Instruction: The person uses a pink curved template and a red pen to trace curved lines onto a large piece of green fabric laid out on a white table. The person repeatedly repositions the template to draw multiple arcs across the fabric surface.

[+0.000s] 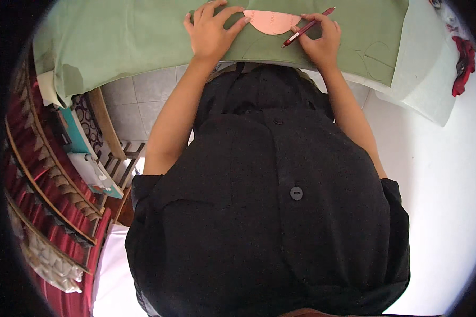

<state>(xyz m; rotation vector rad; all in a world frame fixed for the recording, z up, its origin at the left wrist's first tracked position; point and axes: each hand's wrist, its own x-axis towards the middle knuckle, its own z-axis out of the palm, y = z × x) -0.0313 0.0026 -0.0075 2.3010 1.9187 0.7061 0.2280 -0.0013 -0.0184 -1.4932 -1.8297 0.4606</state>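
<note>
A pink half-round paper pattern piece (pixel 272 22) lies on green cloth (pixel 137 37), its straight edge at the far side. My left hand (pixel 210 33) rests at its left corner, fingers spread, with thumb and index fingertips touching the paper. In my right hand (pixel 322 42) a dark red pen (pixel 308 27) is held slantwise, its upper end pointing to the far right. Fingertips of that same hand touch the pattern's right corner. Thin curved lines are drawn on the cloth below the pattern and farther right, beside my right hand.
Pale sheet material (pixel 426 79) sticks out under the cloth at the right. Dark red fabric (pixel 463 66) lies at the far right against white. Wooden slats (pixel 122 164) and a teal-and-white item (pixel 92 169) stand low on the left, near red drapery (pixel 50 211). Grey floor tiles (pixel 153 87) show below.
</note>
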